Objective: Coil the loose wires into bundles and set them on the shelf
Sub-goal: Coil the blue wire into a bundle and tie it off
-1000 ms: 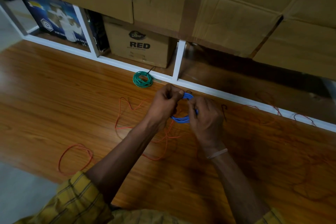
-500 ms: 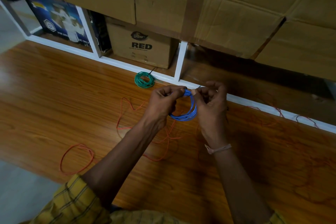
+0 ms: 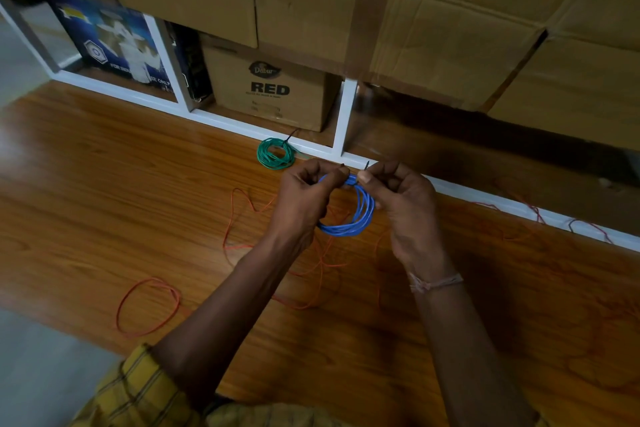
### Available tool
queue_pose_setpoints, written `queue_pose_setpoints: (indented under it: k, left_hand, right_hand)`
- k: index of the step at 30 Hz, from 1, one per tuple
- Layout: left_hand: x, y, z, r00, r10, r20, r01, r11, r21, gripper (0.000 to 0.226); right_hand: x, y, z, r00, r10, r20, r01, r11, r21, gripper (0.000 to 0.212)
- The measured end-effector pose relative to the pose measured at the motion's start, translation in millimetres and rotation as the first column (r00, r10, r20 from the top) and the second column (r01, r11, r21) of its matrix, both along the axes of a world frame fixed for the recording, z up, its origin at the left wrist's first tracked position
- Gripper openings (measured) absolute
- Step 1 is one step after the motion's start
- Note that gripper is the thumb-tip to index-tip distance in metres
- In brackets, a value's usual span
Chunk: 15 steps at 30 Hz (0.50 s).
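Note:
A blue wire coil (image 3: 349,227) hangs between my hands above the wooden surface (image 3: 104,204). My left hand (image 3: 304,198) pinches the coil's top from the left. My right hand (image 3: 403,204) pinches it from the right, with a thin dark tie end sticking up by each thumb. A green wire coil (image 3: 275,153) with a dark tie lies against the white shelf frame (image 3: 341,114). Loose orange wire (image 3: 149,307) sprawls over the wood below and left of my hands, partly hidden by my arms.
Cardboard boxes fill the shelf: a box marked RED (image 3: 270,87) in the middle bay, a blue printed box (image 3: 114,45) to the left, large taped cartons (image 3: 398,10) above. More thin red wire (image 3: 533,215) trails over the frame at right. The right bay (image 3: 485,156) is dark.
My hands have drawn slightly apart at the top of the blue coil, and the right hand has rotated so its fingers open upward. The coil now hangs more open below them.

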<state>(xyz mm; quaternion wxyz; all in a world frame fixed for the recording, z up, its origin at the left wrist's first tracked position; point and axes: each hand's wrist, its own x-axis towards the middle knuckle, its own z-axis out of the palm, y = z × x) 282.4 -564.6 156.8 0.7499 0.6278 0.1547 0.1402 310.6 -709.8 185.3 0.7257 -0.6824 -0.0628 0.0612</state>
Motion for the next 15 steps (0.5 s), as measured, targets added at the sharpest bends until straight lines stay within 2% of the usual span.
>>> queue_pose_setpoints:
  k: [3,6,9,15]
  left_hand:
    - [-6,-1,8,0.997,-0.005,0.083,0.0,0.998,0.06,0.01]
    - [-15,-3,18,0.986,-0.031,0.162,0.01,0.991,0.13,0.008]
    - [-21,-4,26,0.981,-0.041,0.19,0.01,0.986,0.164,0.011]
    - [-20,-1,33,0.977,0.026,0.211,-0.059,0.987,0.148,0.009]
  right_hand:
    - [-4,1,8,0.999,-0.023,0.041,0.022,1.0,0.021,0.012]
    - [-11,3,19,0.988,-0.04,0.149,0.04,0.999,0.006,0.011]
    - [-16,5,27,0.967,-0.058,0.248,0.075,0.995,-0.059,0.01]
    - [-23,4,35,0.944,-0.117,0.31,0.166,0.976,-0.138,0.012]
